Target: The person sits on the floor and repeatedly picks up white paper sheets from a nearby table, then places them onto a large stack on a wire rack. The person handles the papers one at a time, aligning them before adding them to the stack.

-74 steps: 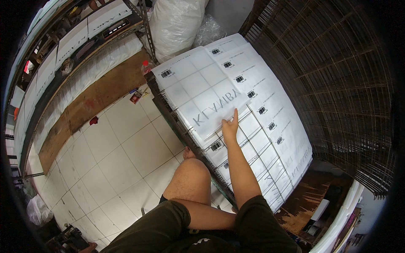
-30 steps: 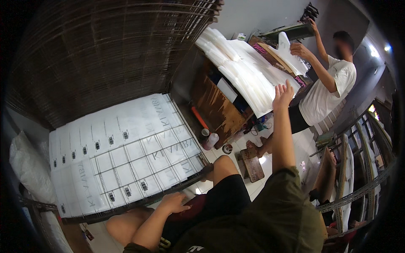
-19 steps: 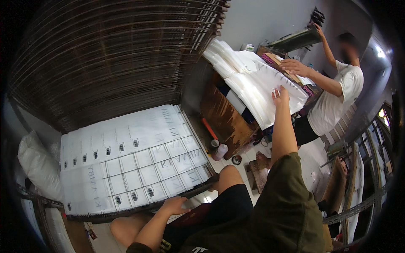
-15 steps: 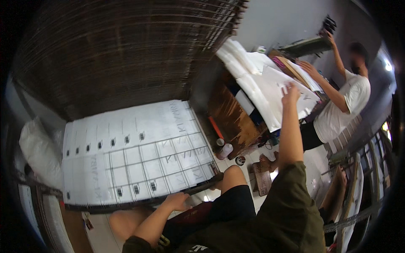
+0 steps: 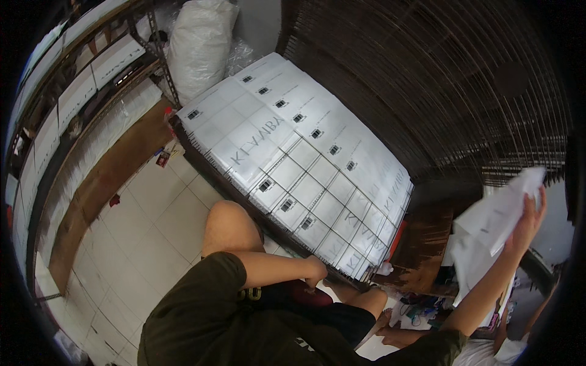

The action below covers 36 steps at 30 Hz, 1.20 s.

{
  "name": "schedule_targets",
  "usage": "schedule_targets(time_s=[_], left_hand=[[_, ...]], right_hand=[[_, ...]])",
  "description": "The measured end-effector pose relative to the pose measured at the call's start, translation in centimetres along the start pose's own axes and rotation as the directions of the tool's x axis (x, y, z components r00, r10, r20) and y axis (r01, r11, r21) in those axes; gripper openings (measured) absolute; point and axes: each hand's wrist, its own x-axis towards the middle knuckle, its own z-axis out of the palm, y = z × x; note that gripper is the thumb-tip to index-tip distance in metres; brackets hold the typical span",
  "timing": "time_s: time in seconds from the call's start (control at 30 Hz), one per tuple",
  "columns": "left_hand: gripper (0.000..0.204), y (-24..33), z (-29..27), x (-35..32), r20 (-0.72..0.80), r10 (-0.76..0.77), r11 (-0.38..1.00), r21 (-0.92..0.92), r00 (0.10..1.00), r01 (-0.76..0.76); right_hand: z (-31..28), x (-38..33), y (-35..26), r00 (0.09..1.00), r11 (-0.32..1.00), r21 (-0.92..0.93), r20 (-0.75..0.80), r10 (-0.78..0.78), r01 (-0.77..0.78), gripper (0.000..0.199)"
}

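In the raised right arm, my right hand [image 5: 530,221] grips a thin white sheet [image 5: 488,229] by its edge. The sheet is limp, creased and bears faint dark print. My left hand [image 5: 314,271] is curled over my lap, close to the front rail of a wire drying rack [image 5: 238,198]; its fingers are partly hidden, and what they hold, if anything, does not show. White printed sheets [image 5: 256,116] lie in overlapping rows on the rack's lowered wire shelf, with dark grid wires showing across part of them.
Many wire shelves [image 5: 427,67] of the rack stand tilted up at the back. A bulging white sack [image 5: 201,46] stands behind it. Left is a metal shelf unit [image 5: 97,91] over a tiled floor [image 5: 140,219]. A worn wooden cabinet [image 5: 421,256] and a partly seen co-worker are at right.
My view has swung, bringing the rack to the middle. My right hand, empty over the pile of white sheets before, now holds one up. My left hand stays low, near my lap.
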Motion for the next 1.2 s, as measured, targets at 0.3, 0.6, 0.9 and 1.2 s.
schedule_targets(time_s=[0.3, 0.6, 0.9, 1.2], left_hand=[[0.054, 0.5, 1.9, -0.3, 0.041, 0.06, 0.997, -0.055, 0.997, -0.058], [0.057, 3.4, 3.9, -0.1, 0.15, 0.04, 0.985, 0.161, 0.988, -0.065], [0.047, 2.6, 2.5, -0.2, 0.038, 0.133, 0.987, 0.09, 0.99, -0.136], [0.062, 2.4, -1.0, -3.9, 0.154, 0.09, 0.996, 0.0, 0.984, -0.091]], right_hand=[[21.0, -5.8, -1.4, 0.597, 0.981, -0.192, 0.783, 0.175, -0.036, 0.073], [30.3, -9.2, -3.9, 0.305, 0.999, 0.045, 0.952, -0.034, -0.028, 0.074], [32.6, -12.4, 13.3, 0.705, 0.859, 0.254, 0.691, 0.161, -0.445, 0.074], [38.1, -30.2, 27.8, 0.57, 0.652, 0.125, 0.626, 0.533, -0.747, 0.079]])
